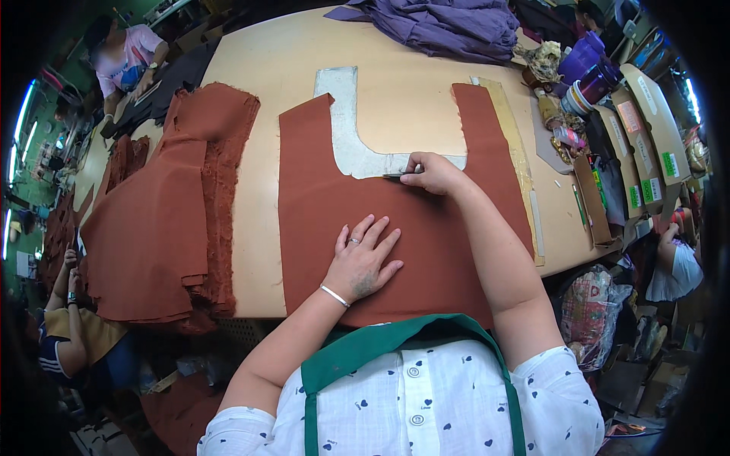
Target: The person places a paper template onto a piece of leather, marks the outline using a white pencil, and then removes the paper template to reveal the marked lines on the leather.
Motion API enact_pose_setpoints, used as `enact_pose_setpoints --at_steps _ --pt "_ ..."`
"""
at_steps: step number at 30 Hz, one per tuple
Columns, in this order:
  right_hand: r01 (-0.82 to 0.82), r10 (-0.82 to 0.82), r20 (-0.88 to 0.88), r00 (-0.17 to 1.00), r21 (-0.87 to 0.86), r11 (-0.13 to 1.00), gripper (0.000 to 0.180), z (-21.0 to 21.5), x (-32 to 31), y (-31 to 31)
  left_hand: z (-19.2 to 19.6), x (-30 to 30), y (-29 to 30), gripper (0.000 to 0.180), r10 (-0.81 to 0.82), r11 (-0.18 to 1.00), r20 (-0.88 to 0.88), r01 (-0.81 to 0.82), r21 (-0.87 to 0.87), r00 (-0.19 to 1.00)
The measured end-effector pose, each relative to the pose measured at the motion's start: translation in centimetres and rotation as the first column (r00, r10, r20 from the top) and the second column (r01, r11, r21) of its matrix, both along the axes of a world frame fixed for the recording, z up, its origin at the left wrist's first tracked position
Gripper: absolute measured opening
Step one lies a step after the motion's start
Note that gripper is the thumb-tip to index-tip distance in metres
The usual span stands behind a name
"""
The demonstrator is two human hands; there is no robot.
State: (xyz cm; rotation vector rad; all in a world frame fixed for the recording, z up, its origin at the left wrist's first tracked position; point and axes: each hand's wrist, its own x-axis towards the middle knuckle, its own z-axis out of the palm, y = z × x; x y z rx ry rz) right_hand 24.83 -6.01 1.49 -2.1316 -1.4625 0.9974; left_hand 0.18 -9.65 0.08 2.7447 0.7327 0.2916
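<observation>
A rust-brown fabric panel (411,235) with a deep cut-out at its far edge lies flat before me. My left hand (363,262) rests palm down on it, open with the fingers spread. Along the curve of the cut-out lies a pale grey pattern template (346,114), its long arm reaching away from me. My right hand (436,175) is closed in a pinch at the template's near edge. It holds a small, thin dark tool (391,177), whose exact kind is mostly hidden by the fingers.
A stack of rust-brown fabric pieces (167,220) lies left of the panel. Purple cloth (449,26) is heaped at the far side. A yellowish strip (506,121) runs beside the panel. Cardboard boxes (635,144) line the right edge. A co-worker (125,61) works at far left, another (72,334) nearer.
</observation>
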Motion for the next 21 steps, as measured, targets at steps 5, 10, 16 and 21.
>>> enact_pose_setpoints --at_steps 5,10,16,21 --pt "0.028 -0.029 -0.04 0.999 -0.024 0.999 0.028 0.1 -0.4 0.0 0.2 0.0 0.0 0.051 0.001 1.0 -0.017 -0.001 -0.026 1.0" --pt "0.03 -0.03 -0.015 0.999 -0.006 1.0 0.027 0.7 -0.8 -0.2 0.1 0.0 0.0 0.051 0.002 1.0 -0.011 -0.002 -0.012 1.0" --pt "0.025 -0.029 0.062 0.998 0.065 0.998 0.027 0.0 -1.0 -0.4 0.1 -0.1 0.0 0.05 0.004 1.0 -0.013 -0.004 -0.008 1.0" --pt "0.354 -0.32 -0.155 0.935 0.315 0.881 0.027 -1.9 -0.7 -0.6 0.1 -0.1 0.0 0.051 0.004 1.0 -0.016 -0.004 -0.011 1.0"
